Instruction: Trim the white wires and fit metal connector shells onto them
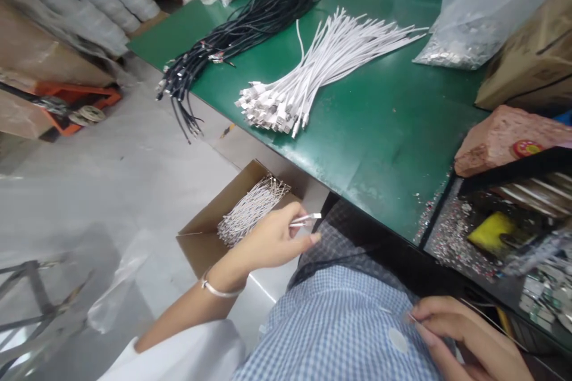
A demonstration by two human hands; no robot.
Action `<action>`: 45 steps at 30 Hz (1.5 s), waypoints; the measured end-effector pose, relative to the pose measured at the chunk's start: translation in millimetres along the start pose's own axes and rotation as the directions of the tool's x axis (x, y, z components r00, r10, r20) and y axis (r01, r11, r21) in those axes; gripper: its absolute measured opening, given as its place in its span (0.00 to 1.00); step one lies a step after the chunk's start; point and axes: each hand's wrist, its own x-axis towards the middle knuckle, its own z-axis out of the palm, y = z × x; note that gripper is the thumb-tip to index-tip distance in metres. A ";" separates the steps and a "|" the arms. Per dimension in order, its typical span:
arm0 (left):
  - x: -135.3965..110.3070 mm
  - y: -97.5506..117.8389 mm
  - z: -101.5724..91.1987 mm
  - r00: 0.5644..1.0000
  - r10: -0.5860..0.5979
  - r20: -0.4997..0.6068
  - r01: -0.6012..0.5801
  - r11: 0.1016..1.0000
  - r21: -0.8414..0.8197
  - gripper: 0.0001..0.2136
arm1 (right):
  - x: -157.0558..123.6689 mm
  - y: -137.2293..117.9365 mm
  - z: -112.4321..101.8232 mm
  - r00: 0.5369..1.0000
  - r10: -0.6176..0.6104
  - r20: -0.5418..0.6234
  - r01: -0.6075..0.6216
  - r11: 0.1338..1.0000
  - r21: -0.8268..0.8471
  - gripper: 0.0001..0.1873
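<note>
My left hand (272, 241), with a bracelet on the wrist, is above an open cardboard box below the table edge. Its fingers are closed around a short white USB cable (316, 215), whose metal plug points right; a second cable end may lie beside it. Close to my checked apron at the lower right, my right hand (465, 330) has thumb and forefinger pinched together. What sits between those fingertips is too small to name. Inside the box lies a bundle of white cables (252, 211).
On the green table (370, 143) lie a white USB cable bundle (313, 71) and a black cable bundle (259, 18). A plastic bag of metal parts (465, 41) stands farther right. A machine with a yellow piece (494, 232) borders the table, with scraps around it.
</note>
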 end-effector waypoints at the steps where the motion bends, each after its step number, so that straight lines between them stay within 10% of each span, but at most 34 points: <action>1: 2.1 3.3 4.7 0.994 0.063 0.086 -0.047 0.983 -0.177 0.09 | 0.5 -1.5 0.0 1.000 0.000 -0.016 0.000 1.000 0.008 0.04; 6: 22.1 27.0 43.5 0.890 0.363 0.276 -0.088 0.731 -0.677 0.12 | -5.4 -8.2 -3.0 0.996 0.074 -0.052 -0.072 0.997 0.039 0.06; 13: 37.4 72.2 79.0 0.791 0.488 0.369 -0.228 0.795 -0.562 0.11 | -11.6 -8.1 -8.4 0.974 0.056 -0.221 -0.055 0.998 0.012 0.08; 24: 43.6 96.7 82.4 0.925 0.327 0.192 -0.107 0.712 -0.694 0.08 | -8.6 2.0 -6.9 0.920 0.064 -0.387 -0.131 0.980 -0.148 0.09; 45: 50.3 125.5 82.2 0.915 0.402 0.024 -0.157 0.410 -0.898 0.09 | 6.5 2.0 -20.4 0.884 -0.036 -0.465 -0.096 0.961 -0.258 0.09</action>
